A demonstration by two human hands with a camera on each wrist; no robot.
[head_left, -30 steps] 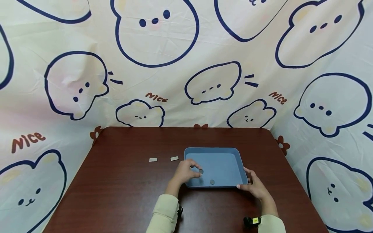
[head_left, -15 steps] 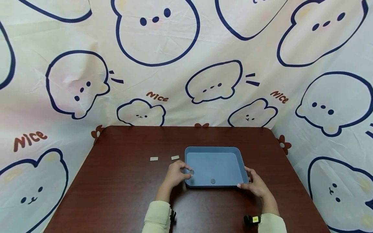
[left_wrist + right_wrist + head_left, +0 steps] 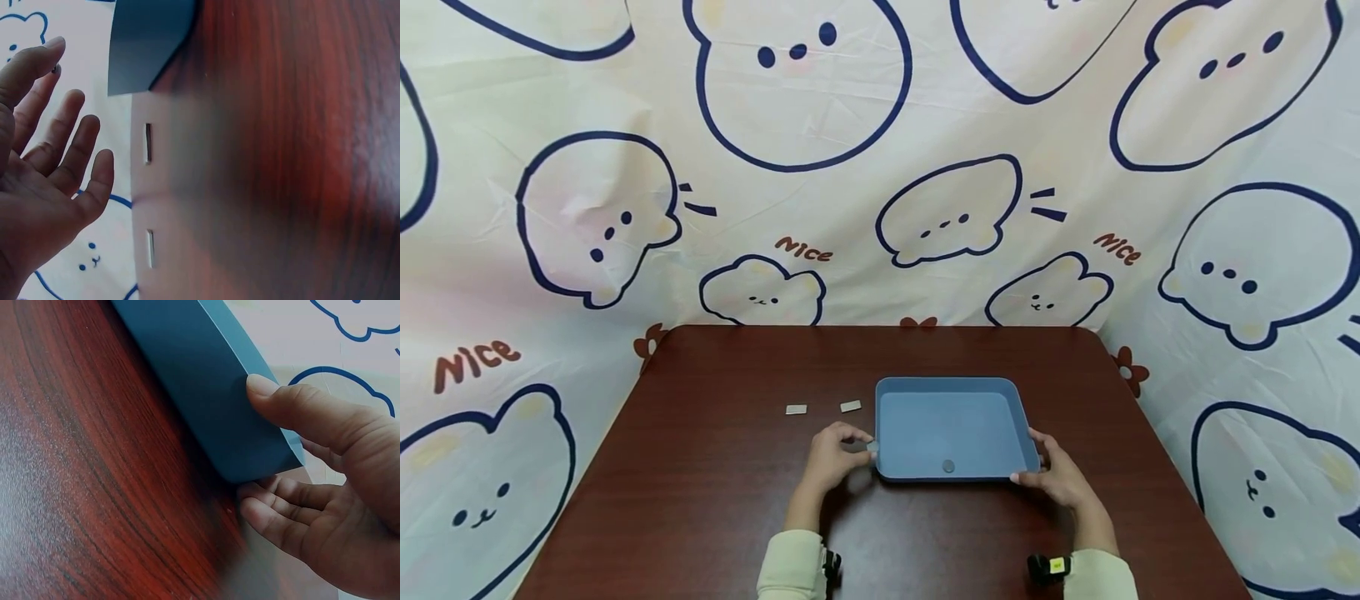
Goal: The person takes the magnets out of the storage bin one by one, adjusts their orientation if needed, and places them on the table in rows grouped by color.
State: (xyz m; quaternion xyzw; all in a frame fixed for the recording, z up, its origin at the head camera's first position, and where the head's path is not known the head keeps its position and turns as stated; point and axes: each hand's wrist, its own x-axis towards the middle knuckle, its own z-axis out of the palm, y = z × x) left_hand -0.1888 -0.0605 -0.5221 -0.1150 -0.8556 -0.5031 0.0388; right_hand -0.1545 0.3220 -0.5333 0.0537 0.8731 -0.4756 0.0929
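Note:
In the head view a blue tray (image 3: 955,425) lies on the table, with a grey coin (image 3: 948,466) near its front edge. My left hand (image 3: 831,461) is just beyond the tray's left side. Its thumb and index finger pinch another small grey coin (image 3: 872,447), seen only as a dark speck between the fingertips in the left wrist view. My right hand (image 3: 1060,479) grips the tray's front right corner. In the right wrist view its thumb (image 3: 262,386) presses the tray wall, and the other fingers curl around the corner and base.
Two small whitish rectangular pieces, one to the left (image 3: 796,409) and one nearer the tray (image 3: 851,406), lie on the brown table (image 3: 737,492). A printed cloth (image 3: 842,200) hangs behind and at both sides of the table.
My left hand has moved left with the pinched coin, from above the tray's inside to just outside its left wall. The right hand and tray have stayed put.

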